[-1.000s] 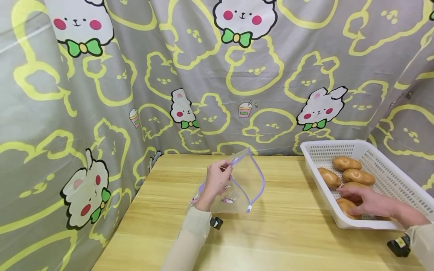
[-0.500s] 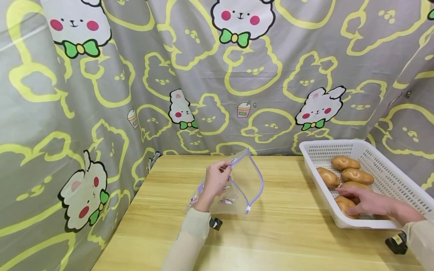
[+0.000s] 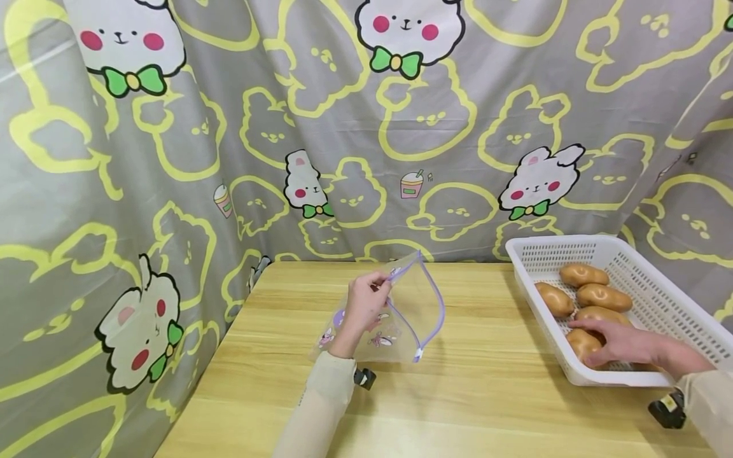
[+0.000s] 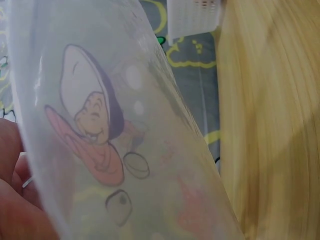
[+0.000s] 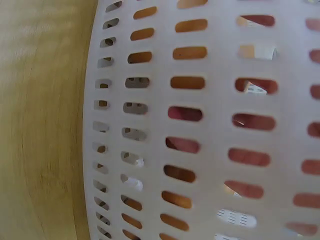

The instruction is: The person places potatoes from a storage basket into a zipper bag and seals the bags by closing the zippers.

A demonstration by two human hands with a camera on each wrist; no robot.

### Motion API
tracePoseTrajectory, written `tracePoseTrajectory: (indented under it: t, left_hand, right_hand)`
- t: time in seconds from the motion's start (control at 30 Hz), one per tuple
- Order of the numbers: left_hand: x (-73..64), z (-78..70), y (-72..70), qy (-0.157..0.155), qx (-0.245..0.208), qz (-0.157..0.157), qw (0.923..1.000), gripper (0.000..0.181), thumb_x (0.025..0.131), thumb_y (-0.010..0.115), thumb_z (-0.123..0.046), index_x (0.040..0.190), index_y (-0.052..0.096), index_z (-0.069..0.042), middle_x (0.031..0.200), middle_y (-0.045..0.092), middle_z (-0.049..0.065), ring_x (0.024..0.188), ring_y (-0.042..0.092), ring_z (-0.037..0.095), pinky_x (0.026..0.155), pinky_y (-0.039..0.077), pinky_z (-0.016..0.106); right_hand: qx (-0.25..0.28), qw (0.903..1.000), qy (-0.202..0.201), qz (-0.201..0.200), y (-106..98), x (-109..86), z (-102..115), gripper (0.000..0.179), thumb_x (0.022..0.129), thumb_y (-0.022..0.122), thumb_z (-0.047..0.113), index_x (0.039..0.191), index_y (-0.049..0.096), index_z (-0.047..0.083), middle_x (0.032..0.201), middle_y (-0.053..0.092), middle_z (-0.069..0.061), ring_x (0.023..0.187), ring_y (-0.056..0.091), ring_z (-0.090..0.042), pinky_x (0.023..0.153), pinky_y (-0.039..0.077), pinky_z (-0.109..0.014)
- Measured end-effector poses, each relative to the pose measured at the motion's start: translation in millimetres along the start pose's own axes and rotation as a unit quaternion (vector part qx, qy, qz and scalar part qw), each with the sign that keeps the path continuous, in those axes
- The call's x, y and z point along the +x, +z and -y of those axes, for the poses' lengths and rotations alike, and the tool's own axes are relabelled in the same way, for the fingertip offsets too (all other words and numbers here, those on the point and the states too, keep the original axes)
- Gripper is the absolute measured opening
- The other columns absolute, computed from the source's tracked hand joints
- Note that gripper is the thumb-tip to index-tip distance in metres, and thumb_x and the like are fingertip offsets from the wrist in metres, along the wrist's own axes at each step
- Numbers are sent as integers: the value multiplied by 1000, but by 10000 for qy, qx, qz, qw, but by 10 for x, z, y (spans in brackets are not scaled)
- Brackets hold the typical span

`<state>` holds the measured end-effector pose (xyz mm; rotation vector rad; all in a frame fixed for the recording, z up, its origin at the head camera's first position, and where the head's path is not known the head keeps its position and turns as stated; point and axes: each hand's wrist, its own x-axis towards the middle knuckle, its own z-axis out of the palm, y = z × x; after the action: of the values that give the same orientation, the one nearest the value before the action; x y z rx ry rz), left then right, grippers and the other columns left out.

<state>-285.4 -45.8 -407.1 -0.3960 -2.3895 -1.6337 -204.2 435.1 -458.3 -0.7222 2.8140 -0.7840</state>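
In the head view my left hand (image 3: 366,305) pinches the upper edge of a clear zip bag (image 3: 420,299) between thumb and fingers. The bag's purple-lined mouth gapes to the right, and a white slider sits at its lower corner. Up close in the left wrist view, the bag (image 4: 95,125) shows a cartoon print. My right hand (image 3: 630,343) reaches into the white basket (image 3: 538,343), its thumb and fingers around a glossy brown potato (image 3: 583,345) at the near left corner. In the right wrist view the slotted basket wall (image 5: 215,135) hides most of that hand.
Several more potatoes lie in the basket, among them one potato (image 3: 584,275) toward the back. A wooden table (image 3: 469,394) bears the basket. Behind it hangs a grey patterned curtain (image 3: 355,133), which also runs along the left side.
My right hand's fingers have lowered slightly around the near-left potato. The left hand keeps its hold on the bag, with the view shifting a little.
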Motion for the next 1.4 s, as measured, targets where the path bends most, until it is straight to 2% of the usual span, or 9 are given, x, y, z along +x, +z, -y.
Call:
tracePoseTrajectory:
  t: [0.1, 0.23, 0.37, 0.53, 0.7, 0.97, 1.17, 1.23, 1.4]
  left_hand:
    - [-1, 8, -3, 15, 30, -14, 10000, 13, 90, 60, -8, 93, 72, -5, 69, 62, 6, 58, 63, 34, 45, 51, 25]
    - [0, 17, -8, 27, 48, -26, 10000, 13, 90, 60, -9, 93, 73, -6, 68, 62, 5, 57, 63, 32, 44, 51, 25]
    - [-7, 13, -3, 54, 34, -38, 10000, 14, 90, 60, -9, 93, 73, -6, 69, 62, 6, 56, 62, 30, 44, 51, 25]
    - [-13, 3, 5, 46, 31, -9, 10000, 14, 90, 60, -9, 94, 73, -6, 70, 62, 4, 56, 62, 27, 45, 51, 25]
    - [-13, -16, 12, 46, -27, 2, 10000, 14, 90, 60, -9, 95, 72, -5, 70, 62, 5, 59, 63, 35, 45, 51, 25]
    - [-21, -22, 23, 76, -64, -13, 9999, 14, 90, 60, -9, 96, 72, -5, 69, 62, 5, 60, 63, 37, 45, 51, 25]
    - [-41, -9, 34, -6, -45, -36, 10000, 14, 90, 60, -9, 95, 72, -5, 70, 61, 4, 55, 61, 25, 45, 52, 26]
    - [-43, -4, 38, -23, -66, -70, 10000, 14, 89, 60, -8, 96, 72, -5, 70, 61, 3, 53, 60, 20, 45, 53, 26]
    - [-43, -18, 44, 26, -44, -95, 9999, 14, 89, 61, -9, 95, 73, -6, 70, 63, 8, 50, 59, 16, 44, 52, 26]
  right_hand:
    - [-27, 9997, -55, -232, 13, 2, -2, 57, 73, 79, 15, 119, 51, -4, 114, 54, -8, 93, 45, 7, 67, 42, -22]
    - [112, 9954, -519, -795, 26, 23, -4, 47, 67, 82, 9, 106, 57, 5, 103, 55, 7, 87, 49, 4, 64, 42, -20]
    - [311, 9892, -979, -1043, 12, 21, 20, 42, 66, 81, 2, 100, 57, 12, 96, 57, 5, 81, 51, -1, 61, 41, -20]
    - [439, 9922, -695, -940, -19, -25, 62, 42, 69, 80, 3, 104, 57, 12, 95, 58, 2, 79, 54, -2, 60, 44, -21]
    - [171, 9944, 106, -1038, -151, -93, 162, 49, 72, 81, 12, 113, 54, 5, 97, 58, -2, 79, 53, 1, 61, 46, -22]
    - [-165, 9871, 585, -1479, -410, -68, 439, 59, 74, 81, 21, 120, 50, 5, 106, 59, -16, 82, 52, 3, 64, 46, -22]
    - [61, 9848, 423, -1684, -477, -6, 702, 56, 78, 78, 19, 125, 49, 9, 100, 59, -5, 82, 55, -1, 65, 45, -18]
    - [100, 9834, 303, -1784, -466, 39, 793, 58, 78, 78, 18, 128, 49, 12, 105, 57, 1, 85, 54, 0, 68, 43, -15]
    - [93, 9817, -382, -1862, -418, 199, 998, 58, 77, 79, 11, 128, 51, 12, 117, 47, 3, 88, 52, -2, 70, 43, -12]
